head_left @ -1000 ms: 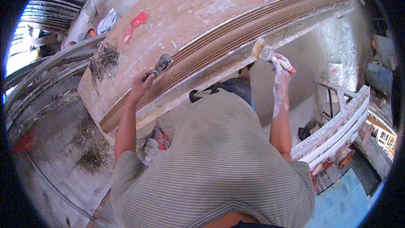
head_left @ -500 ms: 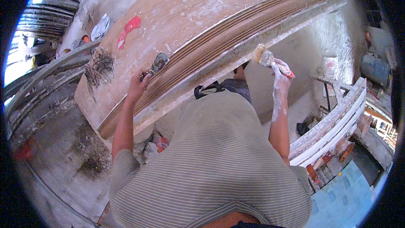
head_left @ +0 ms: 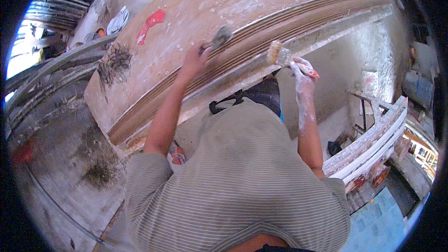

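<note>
A long brown ridged moulding (head_left: pixel 252 42) runs slantwise along the front edge of the table (head_left: pixel 196 14). My left hand (head_left: pixel 196 58) is closed round the handle of a putty knife (head_left: pixel 221 38), whose grey, caked blade lies along the moulding's far edge. In my right hand (head_left: pixel 304 77), dusted white, is a paintbrush (head_left: pixel 283 56) with a red-tipped handle. Its pale bristles point left, close to the moulding's near ledge. Most of the putty knife's handle is hidden by my fingers.
A red scrap (head_left: pixel 150 25) and a tangle of dark fibres (head_left: pixel 115 66) lie on the table's left part. Curved strips (head_left: pixel 56 74) are stacked beyond its left end. White-coated lengths (head_left: pixel 368 144) rest on a stand at the right. A blue sheet (head_left: pixel 378 224) is at the lower right.
My left hand has slid the putty knife to the right and farther along the moulding's far edge. My right hand has shifted slightly left with the paintbrush.
</note>
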`<state>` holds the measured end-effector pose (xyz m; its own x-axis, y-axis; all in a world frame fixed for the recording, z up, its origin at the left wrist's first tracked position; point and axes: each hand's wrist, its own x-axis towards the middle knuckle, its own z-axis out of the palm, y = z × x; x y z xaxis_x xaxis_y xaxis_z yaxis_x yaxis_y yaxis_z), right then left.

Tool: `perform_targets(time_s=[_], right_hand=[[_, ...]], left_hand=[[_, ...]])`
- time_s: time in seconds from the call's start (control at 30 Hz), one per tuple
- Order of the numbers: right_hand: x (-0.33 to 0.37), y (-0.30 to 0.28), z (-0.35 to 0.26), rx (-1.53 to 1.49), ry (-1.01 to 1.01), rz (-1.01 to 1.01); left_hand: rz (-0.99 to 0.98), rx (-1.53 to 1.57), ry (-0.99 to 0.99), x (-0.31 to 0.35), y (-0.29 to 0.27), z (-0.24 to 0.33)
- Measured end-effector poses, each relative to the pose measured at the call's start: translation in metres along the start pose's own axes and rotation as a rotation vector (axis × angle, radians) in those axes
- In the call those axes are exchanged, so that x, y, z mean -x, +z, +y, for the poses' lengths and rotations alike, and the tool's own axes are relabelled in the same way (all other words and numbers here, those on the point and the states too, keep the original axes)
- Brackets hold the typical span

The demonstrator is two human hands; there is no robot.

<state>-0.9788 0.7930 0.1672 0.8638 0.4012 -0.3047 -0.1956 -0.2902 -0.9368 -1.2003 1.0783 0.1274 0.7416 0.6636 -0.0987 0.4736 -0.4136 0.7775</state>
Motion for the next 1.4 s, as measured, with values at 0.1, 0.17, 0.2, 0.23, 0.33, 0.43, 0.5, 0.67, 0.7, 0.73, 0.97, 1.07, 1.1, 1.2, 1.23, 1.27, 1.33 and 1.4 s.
perform_targets(time_s=[0.1, 0.17, 0.2, 0.23, 0.33, 0.43, 0.5, 0.67, 0.7, 0.73, 0.97, 1.07, 1.1, 1.2, 1.23, 1.27, 1.33, 1.4], right_hand=[[0.004, 0.005, -0.009, 0.055, 0.060, -0.120], [0.001, 0.007, 0.007, 0.104, 0.023, -0.233], [0.003, 0.012, 0.005, 0.087, -0.024, -0.328], [0.005, 0.020, 0.001, 0.069, -0.069, -0.422], [-0.015, 0.033, 0.007, 0.106, -0.014, -0.636], [-0.096, 0.015, 0.024, 0.264, -0.121, -0.470], [-0.162, -0.031, 0.013, 0.037, -0.236, -0.356], [-0.238, -0.106, -0.039, 0.537, -0.536, 0.313], [-0.236, -0.096, -0.047, 0.380, -0.525, 0.149], [-0.229, -0.080, -0.052, 0.222, -0.510, -0.018], [-0.223, 0.023, -0.057, 0.411, -0.063, -0.261], [-0.296, -0.019, -0.051, 0.442, -0.193, 0.114], [-0.307, -0.029, -0.067, 0.589, -0.270, 0.287], [-0.307, -0.013, -0.095, 0.961, -0.406, 0.220], [-0.293, 0.002, -0.092, 0.751, -0.399, 0.005], [-0.259, 0.026, -0.087, 0.539, -0.375, -0.217], [-0.201, 0.081, -0.051, 0.250, -0.359, -0.420], [-0.190, 0.102, 0.008, 0.355, -0.331, -0.545]], left_hand=[[-0.036, 0.000, -0.139, 0.025, -0.016, -0.007], [-0.021, -0.030, -0.113, 0.012, 0.000, 0.000], [0.007, -0.068, -0.040, -0.006, 0.020, 0.009], [0.034, -0.107, 0.033, -0.026, 0.043, 0.020], [-0.059, -0.020, 0.033, -0.113, 0.116, 0.097], [-0.019, 0.045, 0.138, -0.193, 0.186, 0.150], [-0.046, -0.020, 0.234, -0.231, 0.206, 0.182], [-0.100, 0.116, 0.172, -0.234, 0.163, 0.191], [-0.116, 0.169, 0.019, -0.219, 0.146, 0.189], [-0.130, 0.219, -0.143, -0.201, 0.129, 0.185], [0.127, 0.265, -0.314, -0.066, 0.062, 0.086], [0.164, 0.239, -0.342, -0.022, 0.043, 0.063], [0.190, 0.246, -0.349, -0.010, 0.040, 0.057], [0.264, 0.279, -0.391, 0.027, 0.029, 0.038], [0.282, 0.295, -0.404, 0.037, 0.027, 0.030], [0.287, 0.309, -0.399, 0.048, 0.026, 0.023], [0.277, 0.322, -0.370, 0.063, 0.018, 0.014], [0.266, 0.236, -0.273, 0.072, 0.002, 0.007]])
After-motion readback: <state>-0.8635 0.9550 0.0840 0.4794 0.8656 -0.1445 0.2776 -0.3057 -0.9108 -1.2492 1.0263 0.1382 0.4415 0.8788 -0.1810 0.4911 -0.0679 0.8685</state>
